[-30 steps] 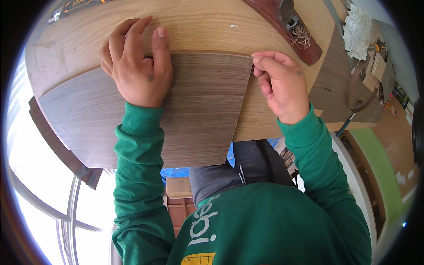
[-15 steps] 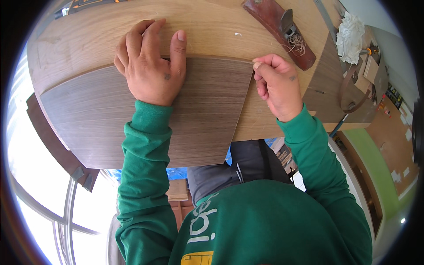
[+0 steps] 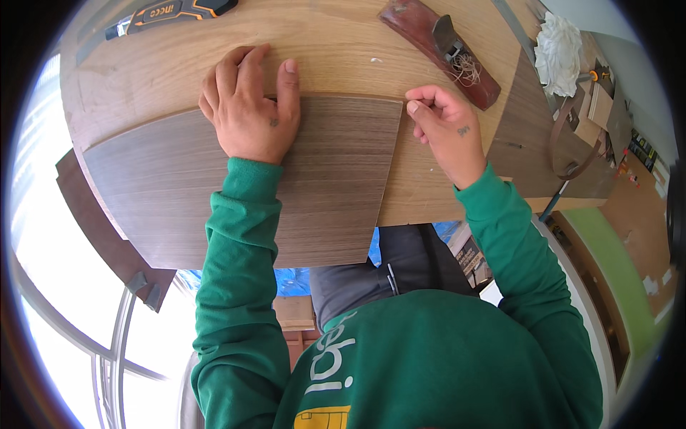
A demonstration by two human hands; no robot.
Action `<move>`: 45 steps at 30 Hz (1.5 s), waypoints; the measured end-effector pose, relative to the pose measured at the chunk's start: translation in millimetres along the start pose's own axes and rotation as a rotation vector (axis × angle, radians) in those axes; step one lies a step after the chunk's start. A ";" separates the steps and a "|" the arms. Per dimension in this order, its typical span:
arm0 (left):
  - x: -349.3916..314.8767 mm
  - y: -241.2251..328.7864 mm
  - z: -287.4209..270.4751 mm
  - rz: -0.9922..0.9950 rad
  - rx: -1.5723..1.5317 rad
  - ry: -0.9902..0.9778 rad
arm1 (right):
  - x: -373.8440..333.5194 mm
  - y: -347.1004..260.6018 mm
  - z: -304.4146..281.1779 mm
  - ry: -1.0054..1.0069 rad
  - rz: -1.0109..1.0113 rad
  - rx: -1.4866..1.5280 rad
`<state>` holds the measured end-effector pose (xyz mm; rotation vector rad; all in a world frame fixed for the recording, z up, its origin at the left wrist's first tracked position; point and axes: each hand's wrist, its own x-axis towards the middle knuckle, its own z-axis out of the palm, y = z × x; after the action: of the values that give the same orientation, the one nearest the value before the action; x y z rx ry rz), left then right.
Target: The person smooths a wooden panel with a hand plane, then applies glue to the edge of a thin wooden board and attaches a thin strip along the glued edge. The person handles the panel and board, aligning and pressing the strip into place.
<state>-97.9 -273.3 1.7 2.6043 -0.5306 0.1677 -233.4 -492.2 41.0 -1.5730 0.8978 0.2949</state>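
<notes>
brn woodgrain panel (image 3: 336, 179) | flat on wood tbl (image 3: 321, 43) | near edge overhanging

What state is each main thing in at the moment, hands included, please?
Brown panel: flat, jutting past the bench
Left hand: spread, resting on the panel
Right hand: half-curled at the panel's corner
Hand plane: lying slanted, shavings tangled in it
Orange-black tool: lying down
White bundle: crumpled

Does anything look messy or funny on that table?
Yes: curly tan shavings are bunched messily, like a nest, on the reddish-brown wooden hand plane at the far right. A small pale scrap lies loose nearby. The grey-brown wood-grain panel also sticks out past the tabletop's near edge.
</notes>
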 end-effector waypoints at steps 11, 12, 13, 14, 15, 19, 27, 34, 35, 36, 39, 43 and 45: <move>-1.0 -1.0 1.8 0.009 0.017 0.015 | 9.3 2.7 -3.5 -0.064 -0.051 -0.079; -1.0 -1.2 1.8 0.009 0.016 0.017 | 8.7 3.6 -3.4 -0.064 -0.051 -0.058; -1.0 -1.3 1.9 0.006 0.016 0.016 | 8.1 4.5 -2.4 -0.058 -0.072 -0.021; -1.0 -1.4 1.8 0.004 0.015 0.014 | 7.6 5.1 -1.3 -0.052 -0.113 -0.054; -0.9 -1.4 1.8 0.007 0.015 0.018 | 7.2 5.5 0.3 -0.039 -0.175 -0.070; -0.8 -1.0 1.4 0.003 0.009 0.021 | 10.6 -1.3 0.2 -0.050 -0.105 -0.105; -0.2 -0.9 1.0 -0.013 0.000 0.009 | 19.6 -24.6 -0.4 -0.161 0.059 -0.038; -1.3 -1.5 0.4 -0.033 -0.013 -0.022 | 19.3 -23.5 4.0 -0.131 0.046 -0.106; -0.9 -1.3 -0.4 -0.031 -0.016 -0.018 | 19.4 -21.7 8.5 -0.112 -0.030 -0.187; -0.6 -1.1 -1.1 -0.038 -0.011 -0.025 | 19.0 -19.3 13.2 -0.080 -0.103 -0.274; 0.4 -0.5 -2.1 -0.047 -0.003 -0.032 | 15.9 -11.5 13.2 -0.040 -0.061 -0.191; -0.4 -1.4 -2.7 -0.042 0.000 -0.022 | -7.8 11.4 -6.6 0.102 -0.205 -0.306; -0.4 -1.8 -5.7 -0.021 -0.044 -0.016 | -43.7 29.0 -29.6 -0.007 -0.129 -0.324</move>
<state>-97.7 -268.9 5.9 2.5699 -0.5062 0.1267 -291.2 -502.1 54.8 -1.9184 0.7651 0.3671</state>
